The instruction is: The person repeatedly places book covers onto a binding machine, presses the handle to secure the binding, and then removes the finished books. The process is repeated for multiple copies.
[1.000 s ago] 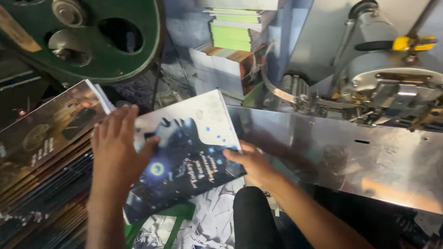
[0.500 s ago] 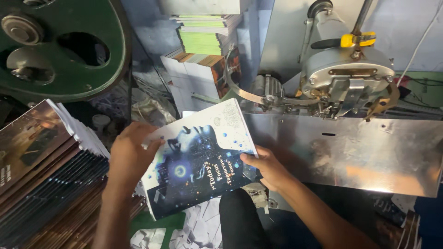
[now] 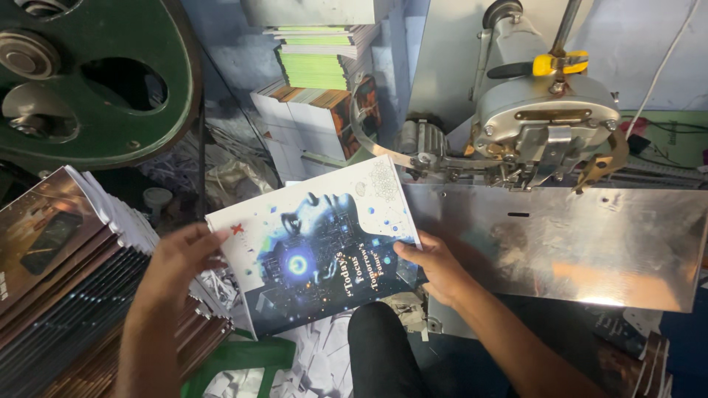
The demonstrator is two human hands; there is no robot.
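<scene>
Both hands, left hand (image 3: pixel 173 262) and right hand (image 3: pixel 431 265), grip the booklet (image 3: pixel 317 247) by its edges; it may slip or bend against the metal plate (image 3: pixel 590 236).

I am wearing nothing on my left hand (image 3: pixel 173 269) or right hand (image 3: pixel 435 267); both forearms are showing bare, sleeveless, and my knee (image 3: pixel 383 346), lower centre, is wearing dark trousers.

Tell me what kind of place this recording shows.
Probably a small print bindery or book-finishing workshop. Both hands hold a glossy booklet beside a metal stitching machine, with stacked booklets at left, more stacks behind, and a green flywheel.
</scene>
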